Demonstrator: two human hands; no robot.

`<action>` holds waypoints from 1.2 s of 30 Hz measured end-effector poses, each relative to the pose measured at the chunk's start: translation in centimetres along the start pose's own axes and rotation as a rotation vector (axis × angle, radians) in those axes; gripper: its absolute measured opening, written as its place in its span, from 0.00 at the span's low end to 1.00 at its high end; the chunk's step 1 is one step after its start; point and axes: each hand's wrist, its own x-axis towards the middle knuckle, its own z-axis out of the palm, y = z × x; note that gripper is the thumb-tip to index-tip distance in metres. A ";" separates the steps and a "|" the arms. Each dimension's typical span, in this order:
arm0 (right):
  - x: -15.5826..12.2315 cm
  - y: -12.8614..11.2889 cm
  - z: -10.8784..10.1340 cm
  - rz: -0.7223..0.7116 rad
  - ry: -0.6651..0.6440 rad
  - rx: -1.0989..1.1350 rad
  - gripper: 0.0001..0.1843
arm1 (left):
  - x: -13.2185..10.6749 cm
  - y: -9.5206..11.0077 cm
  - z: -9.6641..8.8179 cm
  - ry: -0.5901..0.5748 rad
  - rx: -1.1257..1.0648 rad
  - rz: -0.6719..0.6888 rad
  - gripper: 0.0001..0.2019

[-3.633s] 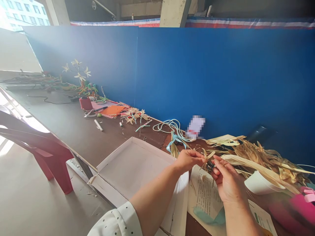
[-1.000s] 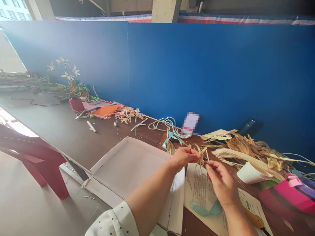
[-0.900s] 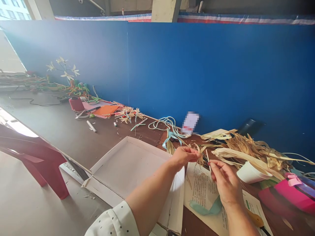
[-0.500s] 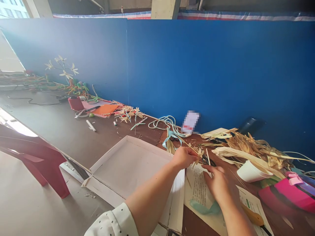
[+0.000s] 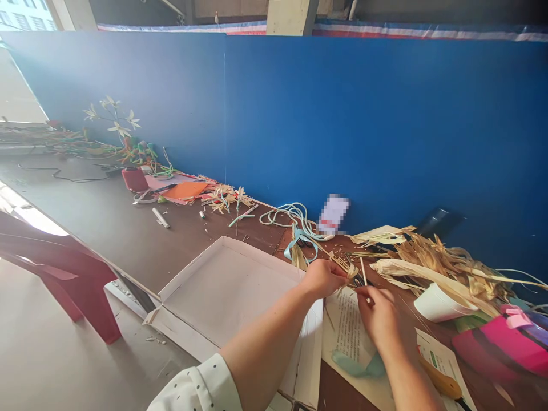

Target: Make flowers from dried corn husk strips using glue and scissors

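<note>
Presently the work stands at an early stage, judged from the layout. The left hand point(image 5: 325, 278) pinches a small husk bundle point(image 5: 345, 266) between thumb and fingertips, just above the printed sheet point(image 5: 347, 328) at the near edge of the worktop point(image 5: 107, 220). The right hand point(image 5: 379, 311) is closed on the lower end of a thin stick point(image 5: 363, 269), held just beside the bundle at its three o'clock. Whether stick and bundle touch cannot be told.

Done: a few strips are gathered and gripped at one end. Left, as far as can be seen: the bundle shows no binding, its free ends splay loose, and the stick is not seen fixed to it. A large pile of dried husks point(image 5: 440, 260) lies unworked at two o'clock from the hands. Finished straw flowers point(image 5: 115, 114) stand far off at ten o'clock, beside the blue partition point(image 5: 342, 125).

Orientation: the stick's long axis runs roughly six to twelve o'clock, its free upper end leaning slightly toward eleven. The bundle's strips run about nine to three o'clock, gripped end at nine, loose tips fanning toward three.

Also noted: a white cardboard tray point(image 5: 201, 319) at nine o'clock and a tipped paper cup point(image 5: 434, 302) at three o'clock.
</note>
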 end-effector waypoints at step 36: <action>-0.3 -2.4 -2.0 0.096 0.442 0.664 0.23 | -0.8 0.9 -0.2 -0.389 -0.690 0.036 0.22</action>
